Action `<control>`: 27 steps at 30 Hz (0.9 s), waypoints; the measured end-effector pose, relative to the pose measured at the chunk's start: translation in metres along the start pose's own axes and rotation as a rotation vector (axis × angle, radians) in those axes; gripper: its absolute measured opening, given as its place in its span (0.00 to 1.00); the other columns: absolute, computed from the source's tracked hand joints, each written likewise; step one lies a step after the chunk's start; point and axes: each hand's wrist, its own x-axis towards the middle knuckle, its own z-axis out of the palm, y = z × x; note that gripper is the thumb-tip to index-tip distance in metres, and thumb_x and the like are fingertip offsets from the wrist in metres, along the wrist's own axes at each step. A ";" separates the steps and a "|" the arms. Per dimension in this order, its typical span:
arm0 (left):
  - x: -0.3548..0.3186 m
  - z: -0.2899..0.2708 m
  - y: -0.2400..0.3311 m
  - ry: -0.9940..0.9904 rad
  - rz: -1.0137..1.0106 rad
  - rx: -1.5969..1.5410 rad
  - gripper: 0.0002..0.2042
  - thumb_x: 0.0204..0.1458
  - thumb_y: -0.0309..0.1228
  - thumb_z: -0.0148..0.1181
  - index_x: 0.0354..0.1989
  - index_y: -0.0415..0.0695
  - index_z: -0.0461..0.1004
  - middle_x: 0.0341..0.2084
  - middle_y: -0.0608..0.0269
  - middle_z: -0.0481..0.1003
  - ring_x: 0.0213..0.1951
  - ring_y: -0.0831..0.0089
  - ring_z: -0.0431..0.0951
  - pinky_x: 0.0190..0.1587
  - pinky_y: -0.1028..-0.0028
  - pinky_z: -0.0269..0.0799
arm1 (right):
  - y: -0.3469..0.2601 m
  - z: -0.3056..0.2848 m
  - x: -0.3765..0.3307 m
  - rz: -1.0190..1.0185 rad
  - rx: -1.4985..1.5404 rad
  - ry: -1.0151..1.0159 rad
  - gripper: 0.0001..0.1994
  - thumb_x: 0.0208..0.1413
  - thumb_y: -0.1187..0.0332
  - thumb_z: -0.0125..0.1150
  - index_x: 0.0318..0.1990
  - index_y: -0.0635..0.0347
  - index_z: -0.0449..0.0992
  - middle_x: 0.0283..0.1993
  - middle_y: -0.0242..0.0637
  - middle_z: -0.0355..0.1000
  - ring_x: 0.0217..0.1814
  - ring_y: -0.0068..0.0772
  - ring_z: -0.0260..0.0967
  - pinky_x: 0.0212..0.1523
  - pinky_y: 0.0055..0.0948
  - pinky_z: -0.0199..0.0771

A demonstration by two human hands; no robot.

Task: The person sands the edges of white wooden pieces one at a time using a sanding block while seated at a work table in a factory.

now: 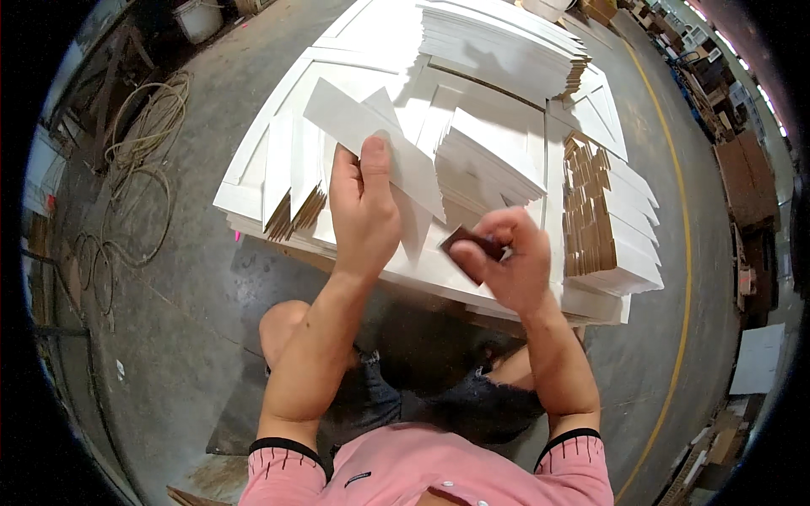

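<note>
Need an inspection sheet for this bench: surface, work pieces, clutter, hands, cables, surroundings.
Surface: white panels, raised above the floor, mostly covered by stacks.
Work pieces: white strip in hand; stacks of white boards at left, centre, far side and right, the right one with uneven ends.
Clutter: pale scrap on the floor, left.
Hands: left hand grips the strip; right hand pinches a dark brown block.
Cables: loose coil on the floor, left; cord or hose, cannot tell.
Surroundings: white bucket far left, yellow floor line right.

Grey floor (pixel 194 329), yellow line (pixel 688 253), bright lights (pixel 726 40) upper right.
</note>
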 end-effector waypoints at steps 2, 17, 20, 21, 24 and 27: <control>-0.002 0.001 -0.001 0.010 -0.035 -0.021 0.20 0.69 0.43 0.45 0.53 0.36 0.67 0.41 0.61 0.72 0.44 0.77 0.70 0.49 0.74 0.67 | -0.008 0.008 -0.003 -0.159 -0.004 -0.041 0.17 0.48 0.73 0.78 0.39 0.61 0.71 0.25 0.33 0.76 0.25 0.16 0.72 0.26 0.18 0.72; -0.010 0.010 0.014 -0.163 -0.244 -0.128 0.23 0.66 0.41 0.47 0.61 0.34 0.64 0.47 0.54 0.72 0.47 0.69 0.72 0.54 0.70 0.66 | -0.006 0.006 0.014 0.165 0.497 0.214 0.16 0.57 0.74 0.69 0.46 0.60 0.66 0.30 0.38 0.76 0.28 0.22 0.74 0.23 0.18 0.70; -0.013 0.014 0.002 -0.188 -0.214 -0.105 0.18 0.68 0.38 0.45 0.57 0.36 0.65 0.44 0.57 0.74 0.44 0.73 0.73 0.49 0.73 0.70 | -0.010 0.015 0.010 0.163 0.349 0.170 0.16 0.57 0.73 0.70 0.45 0.59 0.66 0.29 0.35 0.74 0.26 0.19 0.71 0.23 0.18 0.69; -0.014 0.012 -0.003 -0.201 -0.204 -0.078 0.18 0.68 0.38 0.46 0.57 0.36 0.65 0.45 0.57 0.73 0.45 0.73 0.73 0.50 0.72 0.70 | -0.013 0.018 0.008 0.187 0.334 0.128 0.16 0.57 0.72 0.70 0.45 0.59 0.66 0.29 0.32 0.74 0.26 0.16 0.69 0.25 0.17 0.69; -0.014 0.015 -0.011 -0.219 -0.032 0.000 0.17 0.68 0.37 0.46 0.56 0.36 0.65 0.44 0.58 0.74 0.44 0.74 0.73 0.48 0.73 0.71 | 0.021 0.016 0.009 0.041 -0.068 0.177 0.16 0.54 0.65 0.73 0.43 0.56 0.70 0.25 0.36 0.79 0.24 0.23 0.76 0.23 0.26 0.74; -0.011 0.014 -0.009 -0.209 -0.129 -0.100 0.16 0.69 0.38 0.44 0.52 0.37 0.66 0.38 0.61 0.75 0.39 0.79 0.74 0.43 0.76 0.72 | 0.029 0.001 0.019 0.148 0.057 0.322 0.15 0.54 0.71 0.73 0.43 0.59 0.70 0.26 0.38 0.78 0.25 0.24 0.76 0.24 0.25 0.75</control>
